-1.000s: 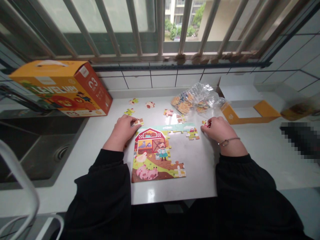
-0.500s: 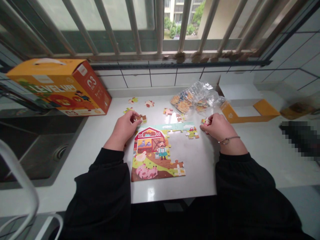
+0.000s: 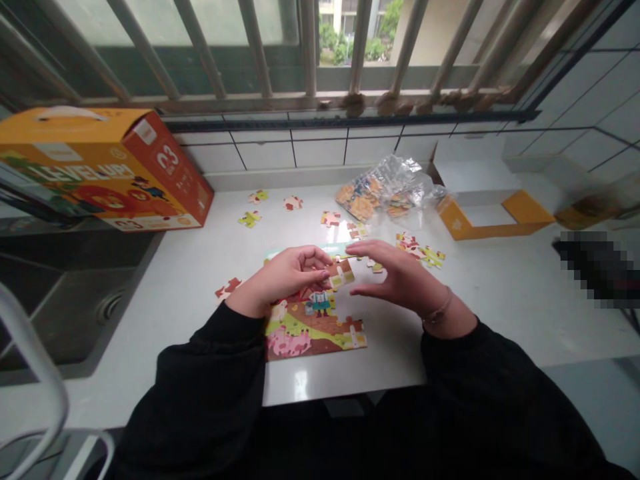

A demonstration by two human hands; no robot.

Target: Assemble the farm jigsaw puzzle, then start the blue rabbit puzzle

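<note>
While pinching a puzzle piece in the left hand, fitting into the farm puzzle beneath; right hand open, flat alongside. Next needs tab alignment, then pressing down.

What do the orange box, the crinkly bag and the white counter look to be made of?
The orange box with a white handle looks like printed cardboard: flat folded faces, sharp edges. The clear crinkly bag of puzzle pieces seems thin plastic film, creased and glinting. The white counter looks like polished stone or a stone-like composite; it mirrors the window light.
</note>
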